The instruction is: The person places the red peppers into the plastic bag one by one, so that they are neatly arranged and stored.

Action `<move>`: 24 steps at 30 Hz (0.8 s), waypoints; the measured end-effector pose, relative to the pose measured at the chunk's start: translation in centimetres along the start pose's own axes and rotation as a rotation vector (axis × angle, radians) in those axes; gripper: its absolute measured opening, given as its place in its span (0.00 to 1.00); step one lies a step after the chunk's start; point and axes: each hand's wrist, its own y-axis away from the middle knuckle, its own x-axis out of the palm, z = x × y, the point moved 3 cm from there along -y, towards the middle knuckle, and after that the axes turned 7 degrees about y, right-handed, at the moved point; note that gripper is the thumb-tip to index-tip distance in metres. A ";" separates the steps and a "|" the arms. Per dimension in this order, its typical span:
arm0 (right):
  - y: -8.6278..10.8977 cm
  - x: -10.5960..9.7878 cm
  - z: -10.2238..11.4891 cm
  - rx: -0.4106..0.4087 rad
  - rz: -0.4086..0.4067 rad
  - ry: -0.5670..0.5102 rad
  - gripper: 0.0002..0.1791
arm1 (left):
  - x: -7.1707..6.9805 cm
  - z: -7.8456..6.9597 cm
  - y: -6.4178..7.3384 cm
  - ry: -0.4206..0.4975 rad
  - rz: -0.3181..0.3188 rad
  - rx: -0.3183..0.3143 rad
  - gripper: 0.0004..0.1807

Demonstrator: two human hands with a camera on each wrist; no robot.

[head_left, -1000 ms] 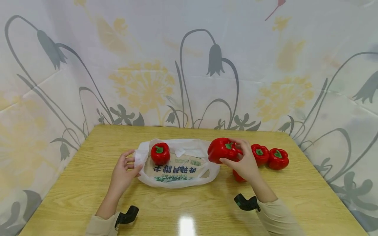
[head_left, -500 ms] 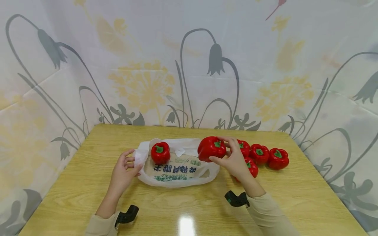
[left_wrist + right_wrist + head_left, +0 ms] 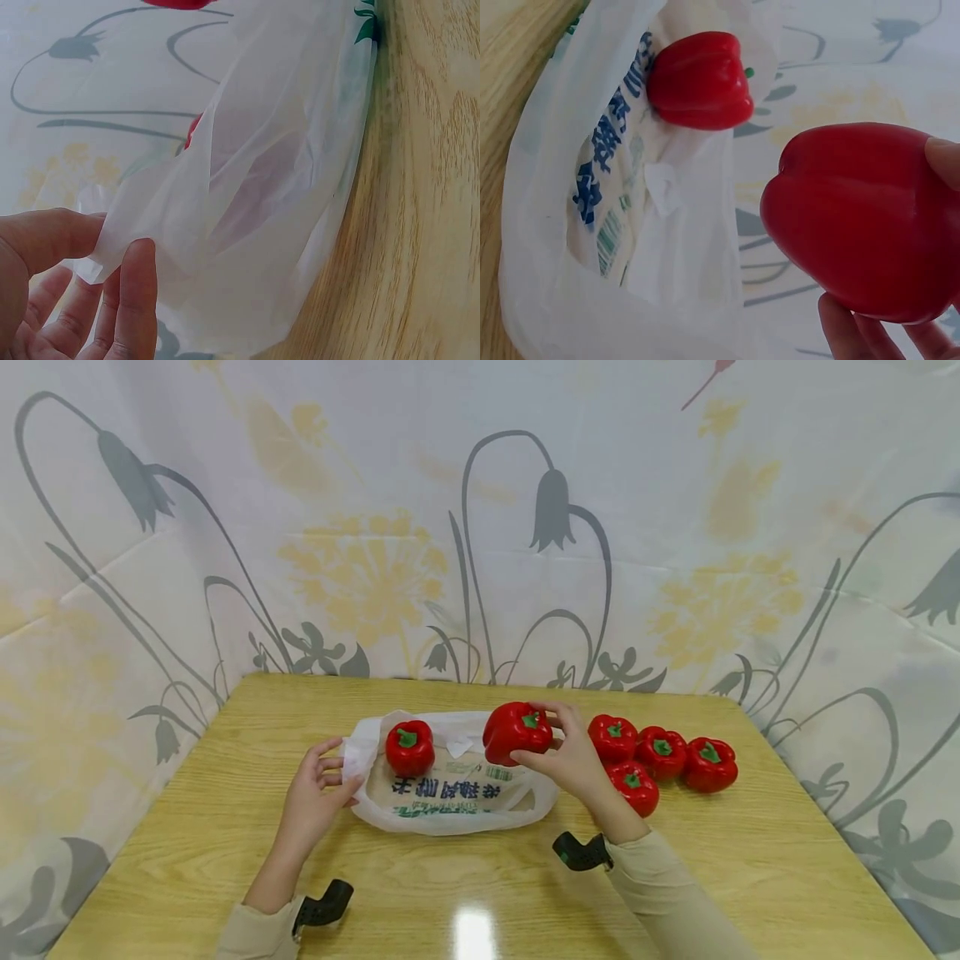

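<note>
A white plastic bag [image 3: 450, 822] with dark blue and green print lies with its mouth spread on the table. My left hand [image 3: 318, 789] pinches the bag's left edge; in the left wrist view thumb and fingers grip the thin film [image 3: 172, 247]. One red bell pepper [image 3: 409, 749] sits inside the bag at its left end. Over the bag's right part, my right hand [image 3: 566, 752] holds another red bell pepper [image 3: 513, 732], its green stem facing right. In the right wrist view the held pepper [image 3: 862, 221] is gripped between thumb and fingers.
Several red bell peppers [image 3: 661, 752] stand close together on the wooden table [image 3: 420, 893], right of the bag. A floral cloth [image 3: 495, 543] hangs behind the table's far edge. Each wrist carries a small black camera [image 3: 325, 903].
My right hand has carried its pepper leftward, from near the other peppers to over the bag, uncovering the peppers behind it. The left hand has stayed at the bag's edge.
</note>
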 end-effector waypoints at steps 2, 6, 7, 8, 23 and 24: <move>-0.3 0.3 0.1 -0.007 0.005 0.024 0.36 | 0.0 0.0 0.0 -0.003 0.000 0.002 0.34; -0.8 0.8 0.4 -0.019 0.021 0.050 0.36 | 0.0 0.0 0.0 -0.008 -0.001 0.006 0.34; -0.9 1.0 0.5 -0.021 0.024 0.055 0.36 | 0.0 0.0 0.0 -0.008 -0.001 0.006 0.34; -1.1 1.1 0.5 -0.020 0.030 0.059 0.35 | 0.0 0.0 0.0 -0.007 -0.001 0.005 0.34; -3.8 2.5 0.3 -0.001 0.053 0.117 0.36 | -0.1 -0.1 0.0 -0.013 0.002 0.007 0.34; -3.9 2.7 0.3 -0.001 0.055 0.121 0.36 | -0.1 -0.1 0.0 -0.014 0.002 0.007 0.34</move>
